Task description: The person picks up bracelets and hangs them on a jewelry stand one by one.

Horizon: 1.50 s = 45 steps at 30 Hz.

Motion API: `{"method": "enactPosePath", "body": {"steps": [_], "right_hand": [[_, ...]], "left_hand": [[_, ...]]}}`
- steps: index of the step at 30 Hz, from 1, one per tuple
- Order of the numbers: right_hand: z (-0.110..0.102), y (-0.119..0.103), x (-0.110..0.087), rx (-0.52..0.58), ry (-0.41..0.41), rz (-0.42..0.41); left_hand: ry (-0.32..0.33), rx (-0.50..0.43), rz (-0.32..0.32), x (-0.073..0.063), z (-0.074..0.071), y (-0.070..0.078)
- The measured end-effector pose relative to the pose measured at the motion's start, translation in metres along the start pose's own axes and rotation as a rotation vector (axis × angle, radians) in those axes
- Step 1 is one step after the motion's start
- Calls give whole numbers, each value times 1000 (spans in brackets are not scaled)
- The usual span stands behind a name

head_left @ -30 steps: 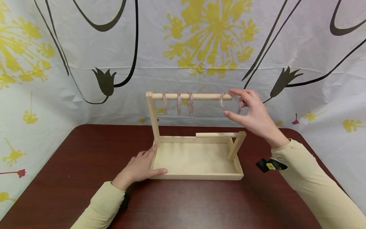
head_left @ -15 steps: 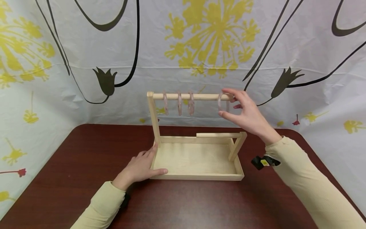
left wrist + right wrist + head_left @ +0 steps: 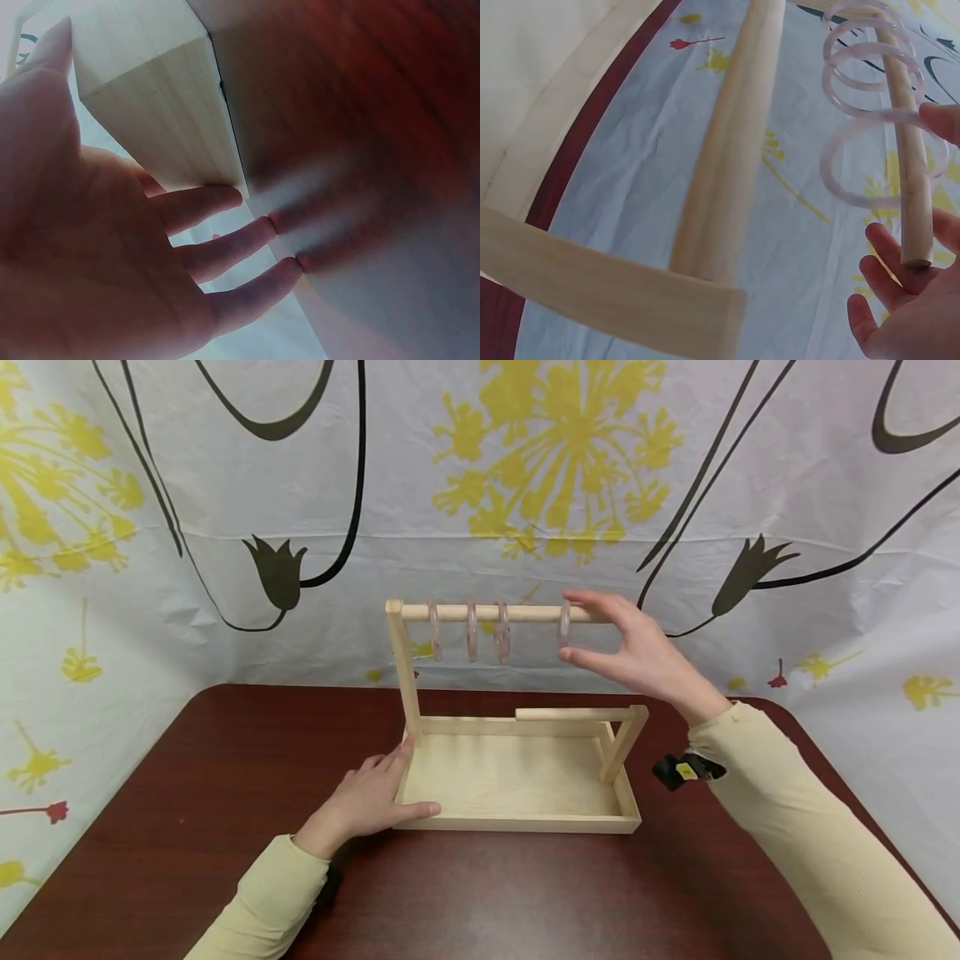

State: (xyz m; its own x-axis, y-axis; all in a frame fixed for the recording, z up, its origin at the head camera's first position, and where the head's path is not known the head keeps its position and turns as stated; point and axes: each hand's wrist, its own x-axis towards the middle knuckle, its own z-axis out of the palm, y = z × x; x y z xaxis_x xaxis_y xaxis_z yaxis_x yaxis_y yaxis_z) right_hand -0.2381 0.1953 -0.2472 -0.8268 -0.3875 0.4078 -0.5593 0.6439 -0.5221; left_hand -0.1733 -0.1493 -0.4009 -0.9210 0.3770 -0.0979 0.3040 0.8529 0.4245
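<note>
My right hand (image 3: 637, 652) pinches a pale pink, translucent bangle (image 3: 565, 635) between thumb and forefinger. That bangle encircles the upper wooden rod near its free right end; in the right wrist view, the held bangle (image 3: 829, 172) loops round the rod with the rod's tip beside my lower fingers. Three similar bangles (image 3: 472, 643) hang farther left on the same upper rod (image 3: 536, 613). My left hand (image 3: 367, 797) rests against the left end of the wooden display stand (image 3: 517, 824), thumb over the front wall. In the left wrist view, its outstretched fingers (image 3: 247, 244) lie along the tray's corner.
The stand's shallow tray base (image 3: 510, 777) sits on a dark red-brown table (image 3: 480, 893). A lower, shorter rod (image 3: 570, 714) points left from the right post (image 3: 622, 747). A patterned white cloth (image 3: 360, 643) rises close behind the table.
My right hand has moved left, bringing the bangle from the rod's tip further onto it and turning it edge-on. The left hand and the other bangles stay put.
</note>
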Motion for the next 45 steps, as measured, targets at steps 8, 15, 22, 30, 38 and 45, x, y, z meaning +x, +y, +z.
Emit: {"method": "enactPosePath", "body": {"steps": [8, 15, 22, 30, 38, 45], "right_hand": [[-3, -2, 8, -74, -50, -39], [-6, -5, 16, -158, -109, -129], [-6, -12, 20, -171, -140, -140], [-4, -14, 21, -169, -137, -141], [-2, -14, 20, -161, -133, -180], [-10, -5, 7, -114, -57, -186]], "left_hand": [[0, -3, 4, 0, 0, 0], [-2, -2, 6, 0, 0, 2], [-7, -7, 6, 1, 0, 2], [-13, -10, 2, 0, -3, 3], [0, -98, 73, -7, -14, -9], [55, -125, 90, -9, -28, -29]]}}
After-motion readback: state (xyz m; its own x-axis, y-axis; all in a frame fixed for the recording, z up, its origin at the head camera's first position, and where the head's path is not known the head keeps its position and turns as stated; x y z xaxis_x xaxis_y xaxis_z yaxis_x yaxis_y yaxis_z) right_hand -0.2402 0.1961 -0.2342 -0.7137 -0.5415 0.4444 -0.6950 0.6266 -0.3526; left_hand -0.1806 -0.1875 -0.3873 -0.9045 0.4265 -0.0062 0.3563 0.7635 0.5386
